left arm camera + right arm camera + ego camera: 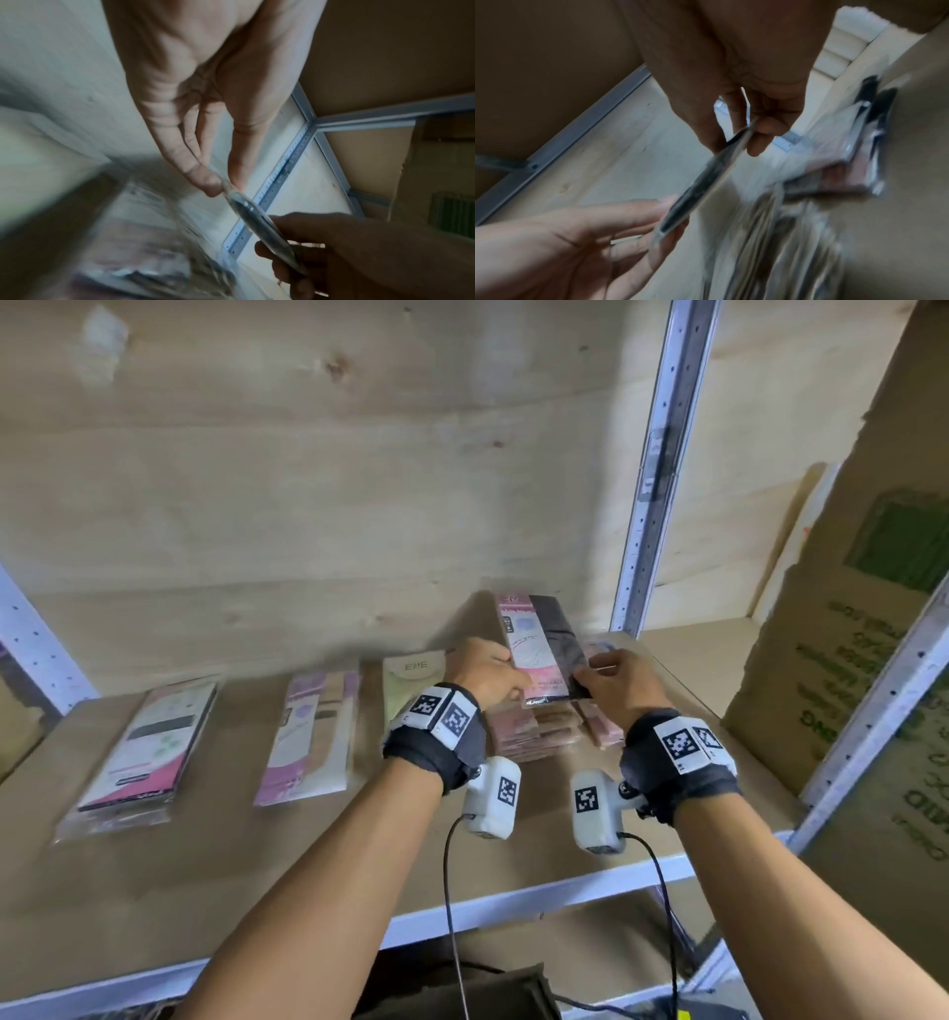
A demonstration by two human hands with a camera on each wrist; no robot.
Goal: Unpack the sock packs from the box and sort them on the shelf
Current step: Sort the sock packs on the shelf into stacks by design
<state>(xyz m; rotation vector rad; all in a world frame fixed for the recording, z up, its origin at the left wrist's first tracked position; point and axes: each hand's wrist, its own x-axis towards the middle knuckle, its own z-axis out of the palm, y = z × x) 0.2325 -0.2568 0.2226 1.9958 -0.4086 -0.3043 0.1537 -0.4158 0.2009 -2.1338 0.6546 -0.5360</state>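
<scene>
A flat sock pack (539,645) with a pink card and dark socks is tilted up above a pink stack of packs (534,729) on the shelf board (205,855). My left hand (488,672) pinches its left edge and my right hand (613,680) pinches its right edge. In the left wrist view the pack (257,219) shows edge-on between thumb and fingers of my left hand (221,182). The right wrist view shows the same pack (706,178) pinched by my right hand (754,130), blurred. Three more packs lie to the left: a black-pink one (149,747), a purple one (308,737), a green one (405,685).
A large cardboard box (847,618) stands on the shelf at the right, behind a perforated metal upright (652,469). A dark open box (462,988) sits below the shelf's front rail (513,911). A plywood back wall closes the shelf.
</scene>
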